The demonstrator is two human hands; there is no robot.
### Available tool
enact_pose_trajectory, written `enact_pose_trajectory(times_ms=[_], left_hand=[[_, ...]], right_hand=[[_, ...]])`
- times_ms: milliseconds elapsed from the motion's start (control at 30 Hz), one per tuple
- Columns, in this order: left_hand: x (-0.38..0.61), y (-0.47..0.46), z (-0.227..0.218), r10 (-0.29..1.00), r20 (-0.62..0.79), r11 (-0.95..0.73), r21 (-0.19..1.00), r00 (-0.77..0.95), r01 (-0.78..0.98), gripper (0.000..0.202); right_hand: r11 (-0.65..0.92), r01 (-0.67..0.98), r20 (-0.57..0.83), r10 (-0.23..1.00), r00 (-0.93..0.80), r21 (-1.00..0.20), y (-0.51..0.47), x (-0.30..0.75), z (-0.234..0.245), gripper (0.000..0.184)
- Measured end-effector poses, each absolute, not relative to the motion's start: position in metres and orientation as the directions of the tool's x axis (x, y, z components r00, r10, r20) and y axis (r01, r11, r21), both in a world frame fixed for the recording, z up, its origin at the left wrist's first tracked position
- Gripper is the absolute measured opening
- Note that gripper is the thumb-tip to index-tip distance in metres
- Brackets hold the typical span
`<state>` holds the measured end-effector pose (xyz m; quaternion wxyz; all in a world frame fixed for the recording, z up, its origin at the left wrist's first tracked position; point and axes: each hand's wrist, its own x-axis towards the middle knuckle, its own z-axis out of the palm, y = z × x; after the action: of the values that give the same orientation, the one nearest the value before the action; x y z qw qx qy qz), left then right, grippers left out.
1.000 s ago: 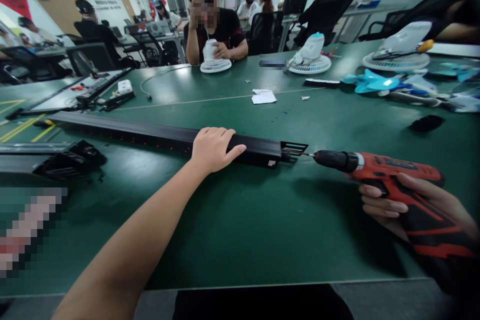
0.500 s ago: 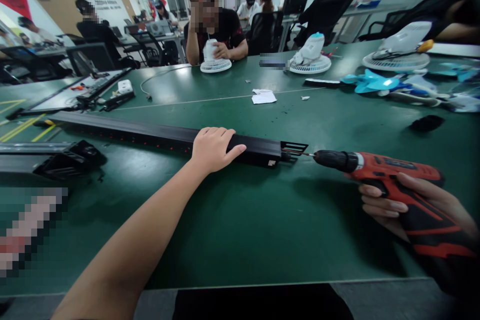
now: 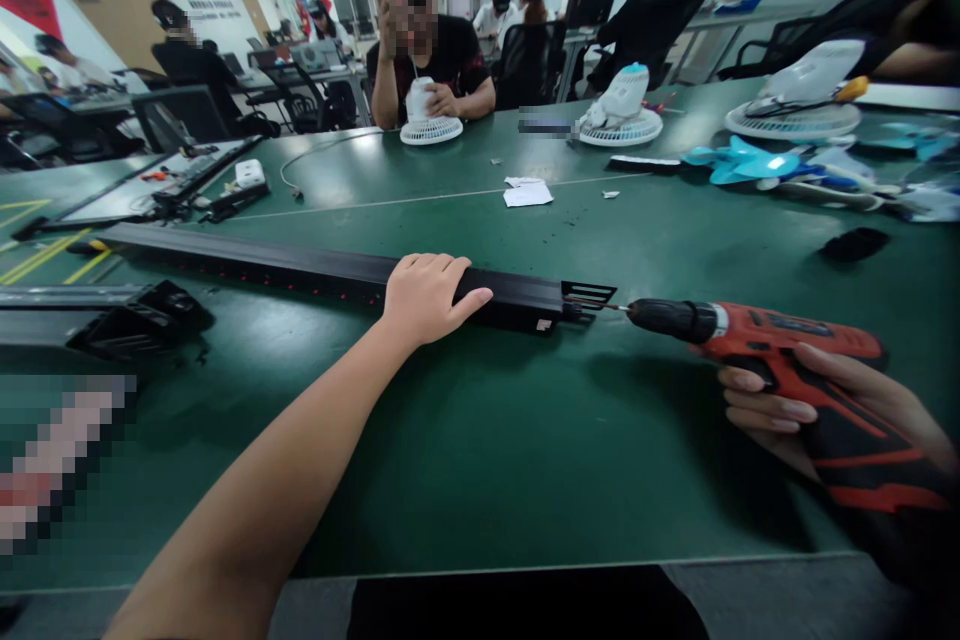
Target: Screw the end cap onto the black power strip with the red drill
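Observation:
A long black bar-shaped housing point(image 3: 322, 270) lies across the green table. My left hand point(image 3: 426, 298) is wrapped over its top near the right end, thumb pointing right. A slotted black bracket point(image 3: 589, 292) sticks out of that end. In my right hand point(image 3: 772, 410) is a red and black cordless drill point(image 3: 787, 335), fingers closed round its handle and an index finger near the trigger. Its long thin bit point(image 3: 619, 308) points left into the end of the housing, beside the bracket. Where the tip of the bit rests is too small to make out.
A second black housing point(image 3: 75, 320) lies at the left. Paper scraps point(image 3: 527, 192) and a small black piece point(image 3: 855, 246) are on the table. White fan parts point(image 3: 619, 115) and blue fan blades point(image 3: 742, 163) stand farther back. Across the table sits a person point(image 3: 457, 60) handling a fan part.

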<state>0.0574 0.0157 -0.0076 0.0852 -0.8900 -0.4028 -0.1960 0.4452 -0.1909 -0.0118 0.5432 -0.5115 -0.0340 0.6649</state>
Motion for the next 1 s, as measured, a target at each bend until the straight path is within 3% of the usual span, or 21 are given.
enact_pose_trajectory(times_ms=[500, 1000], left_hand=[[0.058, 0.015, -0.006, 0.687, 0.415, -0.657, 0.006, 0.596, 0.753, 0.066], [0.058, 0.015, -0.007, 0.682, 0.424, -0.657, -0.002, 0.595, 0.754, 0.068]], right_hand=[[-0.431, -0.644, -0.610, 0.789, 0.071, -0.632, -0.189, 0.443, -0.009, 0.043], [-0.345, -0.784, -0.578, 0.816, 0.021, -0.516, -0.188, 0.452, -0.019, 0.047]])
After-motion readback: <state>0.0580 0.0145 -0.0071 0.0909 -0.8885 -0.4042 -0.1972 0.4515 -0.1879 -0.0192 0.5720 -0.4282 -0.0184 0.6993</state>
